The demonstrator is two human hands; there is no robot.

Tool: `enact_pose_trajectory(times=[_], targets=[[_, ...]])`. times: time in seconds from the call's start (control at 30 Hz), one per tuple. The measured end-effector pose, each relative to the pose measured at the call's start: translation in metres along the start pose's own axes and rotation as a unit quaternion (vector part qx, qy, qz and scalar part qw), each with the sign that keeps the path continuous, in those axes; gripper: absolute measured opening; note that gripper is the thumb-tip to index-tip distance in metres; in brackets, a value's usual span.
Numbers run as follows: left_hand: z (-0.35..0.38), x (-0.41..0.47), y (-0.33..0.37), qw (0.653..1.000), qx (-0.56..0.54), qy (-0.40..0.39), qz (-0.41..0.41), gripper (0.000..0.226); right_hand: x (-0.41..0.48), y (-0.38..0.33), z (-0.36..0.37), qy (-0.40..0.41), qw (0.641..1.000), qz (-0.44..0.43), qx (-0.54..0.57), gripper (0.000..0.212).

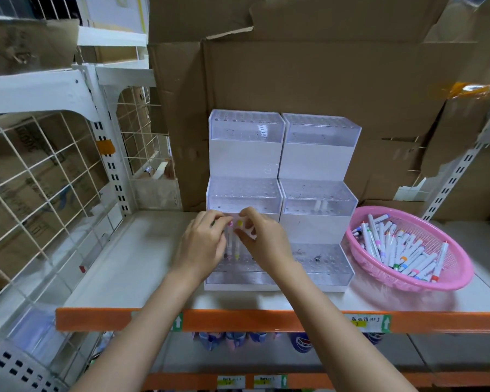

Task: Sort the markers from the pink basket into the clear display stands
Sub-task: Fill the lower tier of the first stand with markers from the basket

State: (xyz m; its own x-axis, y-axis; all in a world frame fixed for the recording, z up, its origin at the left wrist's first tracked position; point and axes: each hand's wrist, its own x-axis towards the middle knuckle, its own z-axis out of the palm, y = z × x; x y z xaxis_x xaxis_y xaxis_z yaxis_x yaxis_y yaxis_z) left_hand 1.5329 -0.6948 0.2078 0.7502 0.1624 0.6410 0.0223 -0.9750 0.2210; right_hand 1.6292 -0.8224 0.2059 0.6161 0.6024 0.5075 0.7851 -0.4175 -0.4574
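view: one head camera, wide-angle
facing: forward, down onto shelf [159,250]
nearness: close; clear display stands [317,165] mid-frame
edges: seemingly lens-warped

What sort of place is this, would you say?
Likely a shop stockroom or store aisle: shelving with an orange rail carrying labels, cardboard boxes behind, and clear display stands.

You face a grey shelf [142,250] with an orange front rail [238,320]. Behind the shelf rise brown cardboard boxes [309,80]. A white wire grid panel [40,176] stands to its left, a slotted white upright [450,183] to its right, and a lower shelf [351,356] beneath.
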Motion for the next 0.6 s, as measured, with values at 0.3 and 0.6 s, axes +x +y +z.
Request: enact_pose_trajectory(times=[0.3, 0.6], targets=[[0.035, 0.018, 0.058, 0.995, -0.016, -0.043, 0.087, 0.031, -0.037, 0.055, -0.050, 0.024, 0.995, 0.032, -0.094, 0.038], [0.111, 0.058, 0.168, 0.971, -0.103, -0.152, 0.154, 0.038, -0.083, 0.133, -0.138, 0.006, 0.957, 0.216, -0.193, 0.039]])
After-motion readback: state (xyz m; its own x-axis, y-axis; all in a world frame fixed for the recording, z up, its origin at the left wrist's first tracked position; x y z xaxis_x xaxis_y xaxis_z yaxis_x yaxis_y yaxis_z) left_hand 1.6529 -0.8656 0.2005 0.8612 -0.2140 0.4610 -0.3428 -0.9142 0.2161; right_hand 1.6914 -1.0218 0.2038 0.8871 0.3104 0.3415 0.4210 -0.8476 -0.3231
